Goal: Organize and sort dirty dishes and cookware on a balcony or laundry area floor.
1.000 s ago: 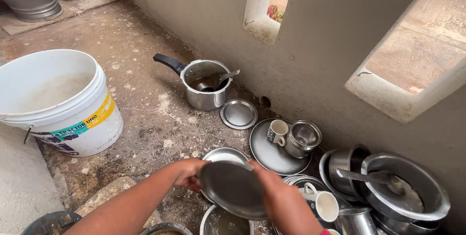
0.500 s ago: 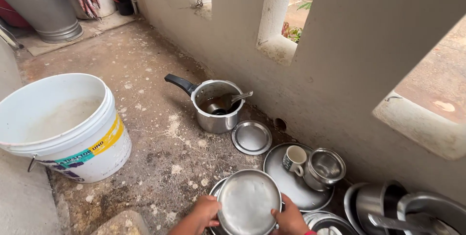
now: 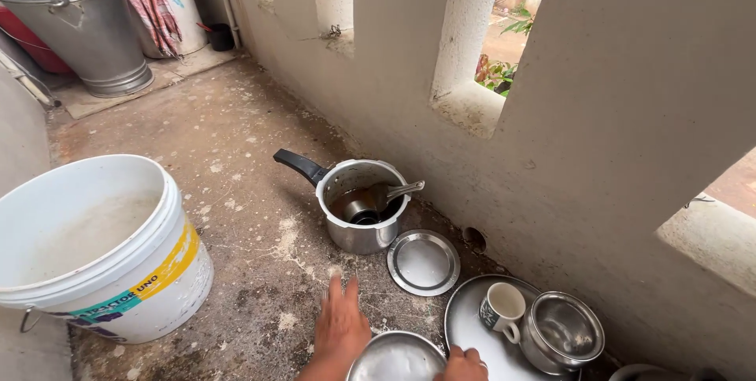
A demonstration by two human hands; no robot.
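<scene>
The right hand [image 3: 463, 365] grips the round shiny steel plate [image 3: 396, 357] to keep it steady; the left hand [image 3: 342, 326] hovers open above the floor [image 3: 236, 160].

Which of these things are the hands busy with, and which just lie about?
In hand: round steel plate, under right hand; open left hand beside it.

Lying about: white plastic bucket, black-handled steel pot, small steel lid, white mug.

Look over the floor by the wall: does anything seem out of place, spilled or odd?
Mildly odd: the handled steel pot holds murky water with a ladle left leaning in it, and pale splash marks stain the concrete floor beside it.
</scene>
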